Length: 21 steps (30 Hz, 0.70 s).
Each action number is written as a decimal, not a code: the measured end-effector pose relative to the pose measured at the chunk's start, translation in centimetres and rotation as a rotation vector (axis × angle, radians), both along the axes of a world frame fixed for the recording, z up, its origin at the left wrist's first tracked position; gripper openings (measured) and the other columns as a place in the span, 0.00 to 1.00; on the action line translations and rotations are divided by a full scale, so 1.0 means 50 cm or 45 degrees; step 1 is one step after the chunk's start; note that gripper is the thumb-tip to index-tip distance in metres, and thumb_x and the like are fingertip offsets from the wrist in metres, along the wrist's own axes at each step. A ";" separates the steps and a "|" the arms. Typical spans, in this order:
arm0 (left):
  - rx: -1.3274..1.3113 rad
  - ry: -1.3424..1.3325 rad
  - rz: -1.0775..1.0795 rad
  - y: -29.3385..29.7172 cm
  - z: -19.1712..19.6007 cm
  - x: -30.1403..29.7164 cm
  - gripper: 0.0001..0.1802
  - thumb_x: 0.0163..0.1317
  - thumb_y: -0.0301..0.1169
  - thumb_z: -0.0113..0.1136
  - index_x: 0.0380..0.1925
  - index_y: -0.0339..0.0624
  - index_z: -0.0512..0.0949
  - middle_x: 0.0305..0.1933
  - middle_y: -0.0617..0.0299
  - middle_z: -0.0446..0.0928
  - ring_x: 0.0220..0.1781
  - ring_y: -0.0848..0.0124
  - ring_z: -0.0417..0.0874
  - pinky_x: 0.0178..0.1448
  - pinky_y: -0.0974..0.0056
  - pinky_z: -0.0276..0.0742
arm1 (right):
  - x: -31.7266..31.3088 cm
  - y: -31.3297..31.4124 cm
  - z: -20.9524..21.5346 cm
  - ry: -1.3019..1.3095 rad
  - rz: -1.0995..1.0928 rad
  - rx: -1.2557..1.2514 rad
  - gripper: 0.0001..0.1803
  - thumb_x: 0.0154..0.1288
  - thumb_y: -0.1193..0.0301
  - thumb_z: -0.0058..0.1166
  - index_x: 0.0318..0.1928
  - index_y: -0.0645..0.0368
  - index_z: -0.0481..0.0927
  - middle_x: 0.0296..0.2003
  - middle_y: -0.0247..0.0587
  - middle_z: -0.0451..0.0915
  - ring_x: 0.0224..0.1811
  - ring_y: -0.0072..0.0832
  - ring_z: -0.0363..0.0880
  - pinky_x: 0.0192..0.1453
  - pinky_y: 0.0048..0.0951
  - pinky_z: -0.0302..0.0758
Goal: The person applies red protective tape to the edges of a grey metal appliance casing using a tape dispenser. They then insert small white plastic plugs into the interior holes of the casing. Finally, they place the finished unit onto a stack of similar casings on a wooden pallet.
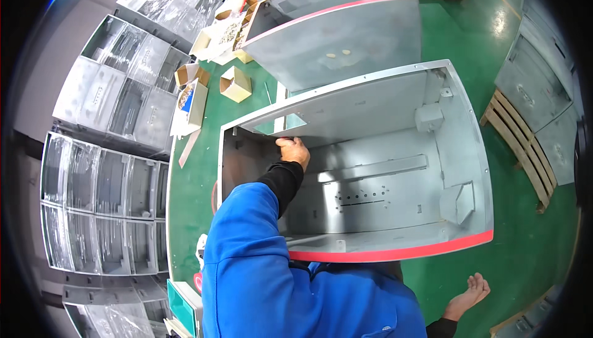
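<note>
A grey sheet-metal cabinet (395, 146) lies in front of me with its open side up. A red strip (395, 248) runs along its near rim. My left hand (293, 151) reaches inside, at the far wall just under a rectangular cutout (290, 123). Its fingers are bent and closed together; whatever they pinch is hidden. My right hand (469, 295) hangs outside the cabinet at the lower right, over the green floor, palm up, fingers loosely curled and apart, holding nothing.
Another grey cabinet (346, 41) with a red rim stands just beyond. Small cardboard boxes (235, 84) and trays of small parts lie at the far left. Film-wrapped cabinets (99, 177) are stacked on the left. A wooden pallet (522, 150) with more cabinets is at the right.
</note>
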<state>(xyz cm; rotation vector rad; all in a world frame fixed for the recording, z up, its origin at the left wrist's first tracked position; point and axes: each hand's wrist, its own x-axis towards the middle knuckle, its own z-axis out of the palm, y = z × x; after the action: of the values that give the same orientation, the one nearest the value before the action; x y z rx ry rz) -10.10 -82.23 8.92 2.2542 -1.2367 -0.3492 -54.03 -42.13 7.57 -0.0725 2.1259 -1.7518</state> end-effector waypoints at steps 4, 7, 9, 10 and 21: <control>0.081 -0.086 0.067 0.004 0.004 -0.016 0.19 0.63 0.36 0.48 0.46 0.36 0.58 0.47 0.43 0.73 0.49 0.48 0.76 0.54 0.53 0.68 | -0.064 -0.019 -0.014 -0.049 0.062 0.044 0.07 0.68 0.71 0.36 0.41 0.63 0.63 0.40 0.47 0.72 0.43 0.32 0.71 0.52 0.31 0.68; 0.070 -0.164 0.101 -0.003 -0.026 -0.004 0.17 0.64 0.37 0.47 0.45 0.37 0.58 0.46 0.45 0.74 0.48 0.48 0.77 0.53 0.52 0.68 | -0.095 -0.027 -0.041 -0.093 0.083 0.026 0.10 0.69 0.69 0.35 0.44 0.65 0.63 0.41 0.48 0.72 0.44 0.32 0.71 0.53 0.32 0.68; 0.065 -0.191 0.136 -0.006 -0.035 -0.004 0.16 0.64 0.37 0.46 0.44 0.38 0.59 0.45 0.45 0.75 0.47 0.49 0.78 0.53 0.52 0.68 | -0.108 -0.037 -0.049 -0.112 0.118 0.044 0.11 0.69 0.69 0.34 0.44 0.64 0.62 0.41 0.49 0.72 0.44 0.32 0.71 0.53 0.32 0.68; 0.067 -0.198 0.160 -0.009 -0.035 -0.007 0.16 0.64 0.37 0.46 0.44 0.39 0.59 0.44 0.46 0.76 0.47 0.49 0.78 0.53 0.51 0.68 | -0.112 -0.044 -0.049 -0.121 0.132 0.052 0.11 0.70 0.69 0.33 0.44 0.64 0.62 0.42 0.49 0.72 0.44 0.33 0.71 0.54 0.32 0.68; 0.162 -0.203 0.239 -0.019 -0.086 0.032 0.15 0.64 0.36 0.45 0.46 0.41 0.60 0.43 0.46 0.76 0.46 0.49 0.78 0.52 0.52 0.70 | -0.162 -0.103 -0.066 -0.181 0.196 0.003 0.12 0.71 0.66 0.32 0.46 0.62 0.62 0.44 0.47 0.71 0.46 0.31 0.70 0.54 0.32 0.66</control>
<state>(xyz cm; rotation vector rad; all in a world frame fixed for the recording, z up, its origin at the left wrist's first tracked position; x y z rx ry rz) -8.51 -83.19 4.64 2.5260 -1.0949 -0.1853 -62.11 -47.27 4.29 -0.1052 1.9667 -1.6164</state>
